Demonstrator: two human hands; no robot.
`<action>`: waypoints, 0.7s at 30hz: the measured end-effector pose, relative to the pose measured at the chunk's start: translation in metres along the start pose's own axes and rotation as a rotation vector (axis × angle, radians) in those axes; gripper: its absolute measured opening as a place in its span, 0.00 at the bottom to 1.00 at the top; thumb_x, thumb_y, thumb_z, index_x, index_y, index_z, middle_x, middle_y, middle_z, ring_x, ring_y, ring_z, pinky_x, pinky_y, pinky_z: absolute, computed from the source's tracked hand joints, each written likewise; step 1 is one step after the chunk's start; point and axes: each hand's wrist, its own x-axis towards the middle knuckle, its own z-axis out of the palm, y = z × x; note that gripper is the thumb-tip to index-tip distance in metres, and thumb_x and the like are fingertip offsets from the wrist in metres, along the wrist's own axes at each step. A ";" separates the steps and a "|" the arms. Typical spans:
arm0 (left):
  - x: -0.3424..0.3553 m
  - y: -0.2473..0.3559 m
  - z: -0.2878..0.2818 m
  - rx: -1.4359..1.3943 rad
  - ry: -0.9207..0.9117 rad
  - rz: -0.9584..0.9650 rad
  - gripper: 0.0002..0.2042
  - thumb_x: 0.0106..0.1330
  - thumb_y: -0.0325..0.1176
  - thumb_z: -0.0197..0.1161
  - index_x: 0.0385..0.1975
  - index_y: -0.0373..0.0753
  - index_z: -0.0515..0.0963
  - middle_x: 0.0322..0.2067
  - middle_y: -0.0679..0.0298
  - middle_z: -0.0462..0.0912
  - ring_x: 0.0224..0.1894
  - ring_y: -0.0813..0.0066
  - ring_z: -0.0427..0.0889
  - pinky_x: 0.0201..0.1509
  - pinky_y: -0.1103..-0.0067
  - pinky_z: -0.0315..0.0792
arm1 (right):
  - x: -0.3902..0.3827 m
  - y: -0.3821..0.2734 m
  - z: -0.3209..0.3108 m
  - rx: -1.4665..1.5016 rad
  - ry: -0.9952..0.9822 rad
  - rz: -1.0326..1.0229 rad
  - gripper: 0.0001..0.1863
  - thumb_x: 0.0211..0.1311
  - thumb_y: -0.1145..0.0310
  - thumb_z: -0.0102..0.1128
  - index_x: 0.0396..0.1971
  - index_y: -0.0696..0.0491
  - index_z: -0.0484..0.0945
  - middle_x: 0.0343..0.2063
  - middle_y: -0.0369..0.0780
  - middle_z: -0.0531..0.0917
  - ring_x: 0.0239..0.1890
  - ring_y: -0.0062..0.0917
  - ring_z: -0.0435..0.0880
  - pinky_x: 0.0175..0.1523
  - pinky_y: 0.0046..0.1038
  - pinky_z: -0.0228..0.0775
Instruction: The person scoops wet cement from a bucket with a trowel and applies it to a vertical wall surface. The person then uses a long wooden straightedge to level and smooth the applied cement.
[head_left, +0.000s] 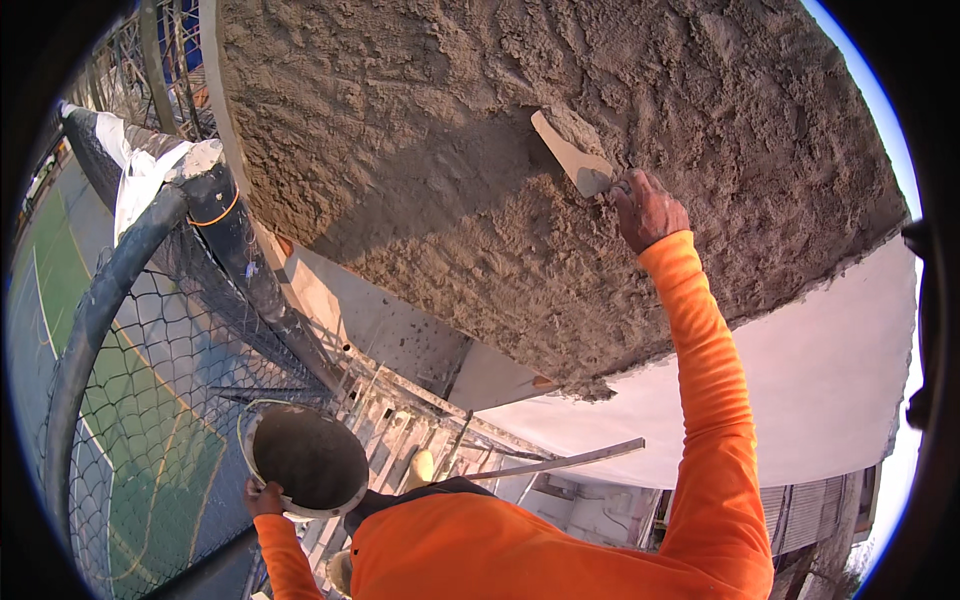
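My right hand [650,208] is closed round the grip of a trowel [583,166]. Grey mortar lies along the upper side of the blade, which is close to the rough mortar-covered wall [470,270]; whether it touches, I cannot tell. Low on the left, my left hand [265,498] grips the rim of a whitish bucket [330,510]. Dark grey mortar [310,458] shows inside it. The wall left of the trowel carries a darker, smoother patch.
A chain-link fence [150,370] with a thick dark pipe frame [110,290] stands left, above a green court [150,460]. Wooden scaffold planks [400,430] lie below. A wooden bar [570,459] juts out beneath the smooth pale wall [800,380].
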 end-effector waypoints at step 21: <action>0.005 0.025 0.002 0.137 0.074 -0.117 0.10 0.43 0.18 0.57 0.21 0.42 0.66 0.20 0.68 0.73 0.19 0.77 0.69 0.24 0.78 0.65 | -0.103 -0.017 0.007 1.351 0.284 0.363 0.10 0.74 0.63 0.57 0.42 0.55 0.74 0.25 0.33 0.75 0.24 0.15 0.74 0.27 0.19 0.67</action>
